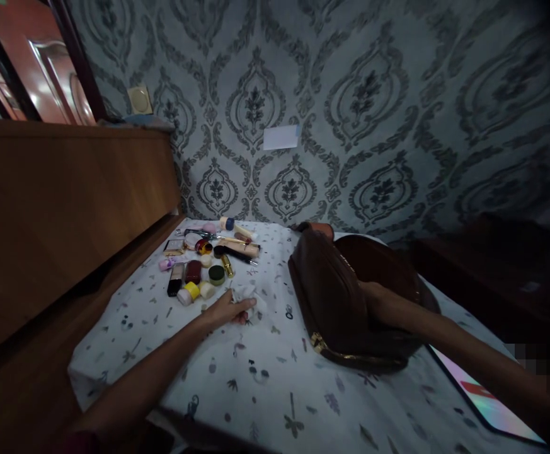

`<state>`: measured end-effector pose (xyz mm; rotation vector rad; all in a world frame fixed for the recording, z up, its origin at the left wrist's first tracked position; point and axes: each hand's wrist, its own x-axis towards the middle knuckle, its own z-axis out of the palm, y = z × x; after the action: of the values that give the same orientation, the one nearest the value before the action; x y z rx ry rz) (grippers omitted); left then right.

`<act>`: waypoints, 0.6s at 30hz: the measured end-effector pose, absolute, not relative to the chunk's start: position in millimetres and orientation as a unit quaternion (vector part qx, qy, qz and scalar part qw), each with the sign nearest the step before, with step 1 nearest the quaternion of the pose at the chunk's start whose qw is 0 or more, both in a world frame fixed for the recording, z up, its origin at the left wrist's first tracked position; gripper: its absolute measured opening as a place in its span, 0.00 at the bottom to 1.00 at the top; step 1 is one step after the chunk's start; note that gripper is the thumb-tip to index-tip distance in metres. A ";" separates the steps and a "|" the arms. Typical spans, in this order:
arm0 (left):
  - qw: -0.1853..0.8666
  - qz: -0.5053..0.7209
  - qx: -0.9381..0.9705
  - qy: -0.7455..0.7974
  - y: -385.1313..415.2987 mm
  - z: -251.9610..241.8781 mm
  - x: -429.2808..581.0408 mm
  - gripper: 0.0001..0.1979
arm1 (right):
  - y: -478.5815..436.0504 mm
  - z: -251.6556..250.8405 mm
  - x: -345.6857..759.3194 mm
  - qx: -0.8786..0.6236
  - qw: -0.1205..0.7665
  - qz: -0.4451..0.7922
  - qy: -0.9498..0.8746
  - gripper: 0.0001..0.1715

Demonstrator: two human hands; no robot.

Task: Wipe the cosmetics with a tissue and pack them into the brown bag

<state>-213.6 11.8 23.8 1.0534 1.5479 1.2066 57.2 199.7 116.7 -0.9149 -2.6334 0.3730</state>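
Observation:
My left hand is closed around a crumpled white tissue, just above the patterned cloth. A dark brown leather handbag with a gold zip lies to the right. Into its opening reaches my right hand; its fingers are hidden inside, so what they touch does not show. Beyond my left hand lies a group of cosmetics, among them a yellow-banded jar, a dark red bottle, a round dark green pot, a gold tube and a black-handled brush.
A white cloth with small plant prints covers the surface. A wooden cabinet side rises at the left. Patterned wallpaper closes off the back. By my right forearm lies a tablet-like device with a lit screen.

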 end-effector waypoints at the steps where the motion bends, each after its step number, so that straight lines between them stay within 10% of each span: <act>1: 0.438 0.486 0.425 0.625 12.2 22.9 -213.5 0.27 | 199.5 120.8 57.3 -0.304 0.135 0.163 -0.929 0.21; 5: 0.427 0.494 0.435 0.621 13.5 20.6 -212.5 0.28 | 197.7 142.0 56.5 -0.332 0.132 0.111 -0.928 0.17; 12: 0.399 0.510 0.423 0.634 10.4 22.1 -211.9 0.21 | 138.1 146.6 31.5 -0.207 0.469 -0.035 -0.858 0.13; 18: 0.359 0.530 0.451 0.622 12.9 28.2 -207.9 0.05 | 92.3 80.3 -19.5 -0.072 0.376 0.090 -0.919 0.13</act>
<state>-207.9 12.9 28.2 1.1626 1.6046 1.3679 -19.5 92.3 80.3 -0.1830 -2.3521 0.2293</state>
